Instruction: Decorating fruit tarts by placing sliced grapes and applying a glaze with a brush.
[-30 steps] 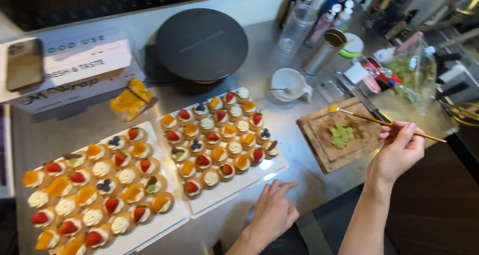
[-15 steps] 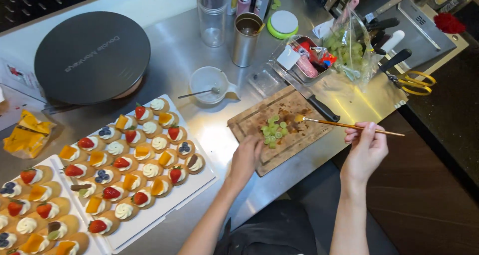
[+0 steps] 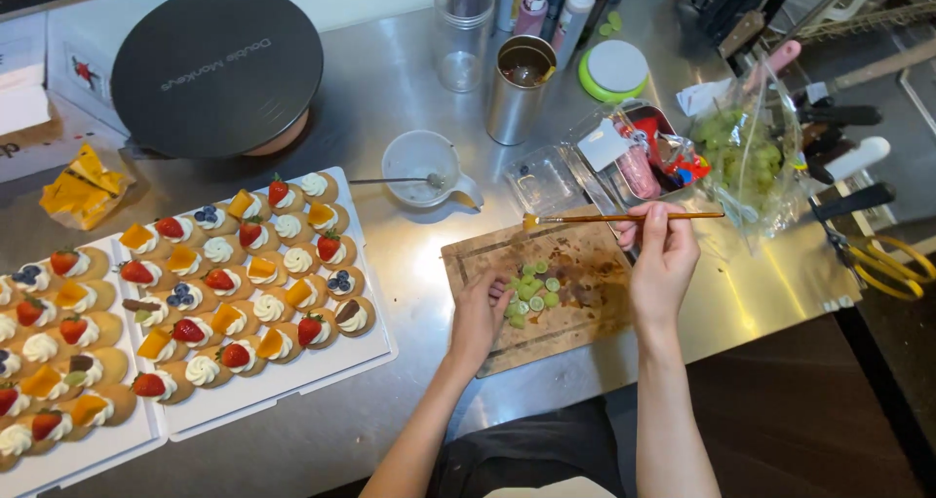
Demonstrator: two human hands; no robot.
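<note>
At a steel kitchen counter, a person's left hand (image 3: 480, 315) rests with fingers curled loosely on the scored wooden cutting board (image 3: 575, 332), fingertips touching a small heap of sliced pale-green grape rounds (image 3: 531, 289); whether a slice is pinched between them cannot be told. The right hand (image 3: 663, 259), above the board's far right corner, grips a thin wooden-handled brush (image 3: 624, 217) held level, its yellowish tip pointing left over the board's far edge. Just beyond the board sit a clear plastic tub with red-wrapped contents (image 3: 634, 157) and, to its right, a clear plastic bag of whole green grapes (image 3: 746, 157); beyond the board's far left corner stands a small white pouring cup with a spoon in it (image 3: 424, 167), and further back a steel tumbler (image 3: 517, 94). Left of the board, a white rectangular tray of small round cream-topped pastries (image 3: 244, 264) carries strawberries, orange fruit pieces and blueberries, with several pastries showing only cream; a second such tray (image 3: 68, 362) lies further left. Judging by this, fruit topping appears well advanced, while the green slices remain almost wholly on the board, with only a piece or two of green visible on the trays, so that part seems barely started.
</note>
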